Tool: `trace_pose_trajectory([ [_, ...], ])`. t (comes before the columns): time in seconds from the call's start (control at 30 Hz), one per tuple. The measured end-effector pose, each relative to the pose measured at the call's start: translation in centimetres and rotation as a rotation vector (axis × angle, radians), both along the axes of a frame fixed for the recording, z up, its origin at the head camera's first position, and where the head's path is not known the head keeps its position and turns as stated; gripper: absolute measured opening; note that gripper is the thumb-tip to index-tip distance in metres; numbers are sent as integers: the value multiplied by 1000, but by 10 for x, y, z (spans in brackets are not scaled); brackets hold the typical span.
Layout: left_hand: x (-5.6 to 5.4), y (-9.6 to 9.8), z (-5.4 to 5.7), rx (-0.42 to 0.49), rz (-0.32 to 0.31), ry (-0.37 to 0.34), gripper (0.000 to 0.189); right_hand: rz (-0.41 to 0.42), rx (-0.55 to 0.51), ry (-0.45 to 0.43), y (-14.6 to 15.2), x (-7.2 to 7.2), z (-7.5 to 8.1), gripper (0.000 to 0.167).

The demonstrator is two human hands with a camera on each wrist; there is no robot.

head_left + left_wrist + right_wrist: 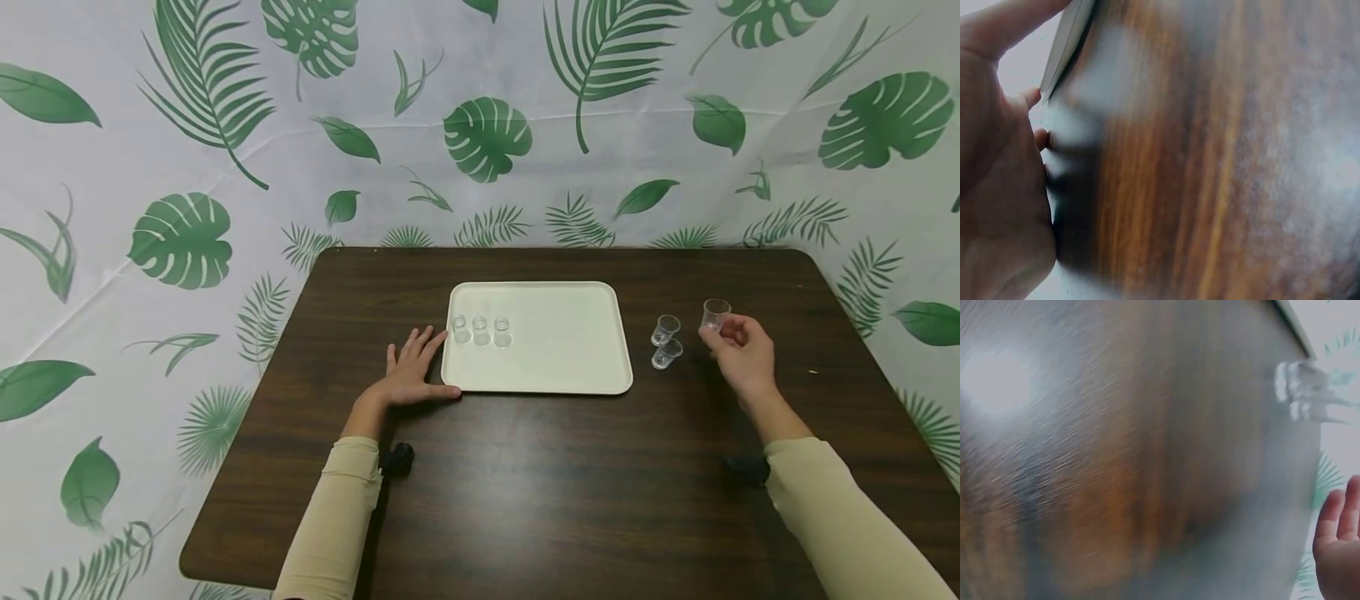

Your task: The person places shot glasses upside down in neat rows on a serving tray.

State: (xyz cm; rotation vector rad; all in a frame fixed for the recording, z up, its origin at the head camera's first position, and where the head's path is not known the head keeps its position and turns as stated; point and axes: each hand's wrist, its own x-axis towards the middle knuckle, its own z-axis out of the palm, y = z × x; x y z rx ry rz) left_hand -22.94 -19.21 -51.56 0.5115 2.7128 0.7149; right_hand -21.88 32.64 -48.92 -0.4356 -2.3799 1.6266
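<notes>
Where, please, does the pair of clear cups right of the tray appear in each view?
Head: clear cups between the tray and the right hand.
Left wrist: not in it.
Right wrist: upper right, above the fingers.
Shared landmark: dark table, in all three.

Clear cup [716, 312], small and flaring to a wide mouth, is being held mouth up by the right hand [744, 354], thumb and fingers gripping it low. Two matching cups are standing on the dark table [525, 500] between it and the tray, mouths up: a farther cup [665, 330] and a nearer cup [667, 354], side by side, contact unclear. Cream tray [562, 333], rectangular, round-cornered, thinly rimmed, is lying flat; the left hand [405, 379] is touching its left end, fingers spread, thumb at the near corner. Three more clear cups [481, 333] are forming a short row on the tray's left part, seemingly resting narrow end up.
</notes>
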Motion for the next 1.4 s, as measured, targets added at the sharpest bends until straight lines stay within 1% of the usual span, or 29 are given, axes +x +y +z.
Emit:
trace_pose_trajectory([
  [0.1,0,-1,0,2,4,-3,109,-63,-130,96,-9,-5,10,23],
  [0.13,0,-1,0,2,4,-4,109,-79,-132,132,-12,-7,13,23],
  [0.2,1,-2,0,0,4,-3,109,-100,-108,188,-20,-11,20,25],
  [0.3,1,-2,-1,-1,6,-1,109,-97,5,232,-31,-15,32,31],
  [0.33,1,-2,-1,-1,6,0,109,-90,53,236,-35,-16,35,33],
  [0.37,1,-2,-1,2,6,0,109,-76,72,240,-39,-17,39,35],
  [0.5,2,-2,1,12,12,0,108,11,134,248,-55,-22,50,36],
  [0.6,2,-1,2,7,15,1,108,81,172,234,-68,-25,54,35],
  [0.73,2,0,2,0,16,3,108,152,204,202,-85,-29,52,35],
  [0.93,2,0,2,-3,15,1,107,232,241,180,-111,-36,40,33],
  [1.07,2,0,1,-3,12,2,107,277,249,173,-125,-38,31,35],
  [1.27,1,2,2,0,5,-1,108,305,252,115,-145,-40,19,39],
  [1.4,0,2,2,-1,6,1,108,313,269,109,-160,-40,14,37],
])
